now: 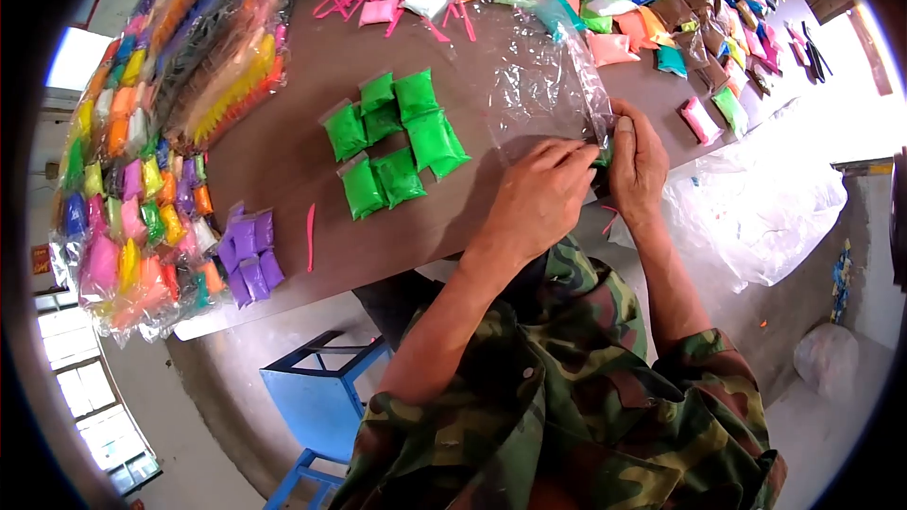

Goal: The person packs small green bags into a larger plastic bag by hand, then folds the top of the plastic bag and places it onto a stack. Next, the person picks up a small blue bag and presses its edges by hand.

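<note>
A clear plastic bag (543, 80) lies on the brown table (283, 165), its near right end between my hands. My left hand (548, 187) is closed at the bag's near edge, fingers bent and pressed together. On the right side, my right hand (638, 156) is closed on the same bag's corner, thumb and fingers around it. A bit of dark green shows between the two hands; what it is cannot be made out. Several bright green packets (397, 175) lie grouped to the left of my hands.
Purple packets (250, 255) and a pink strip (311, 238) lie at the left front. Filled clear bags (123, 217) line the left edge. Mixed packets (614, 0) cover the back. Black scissors (811, 52) lie far right, above white plastic bags (756, 217). A blue stool (316, 406) stands below.
</note>
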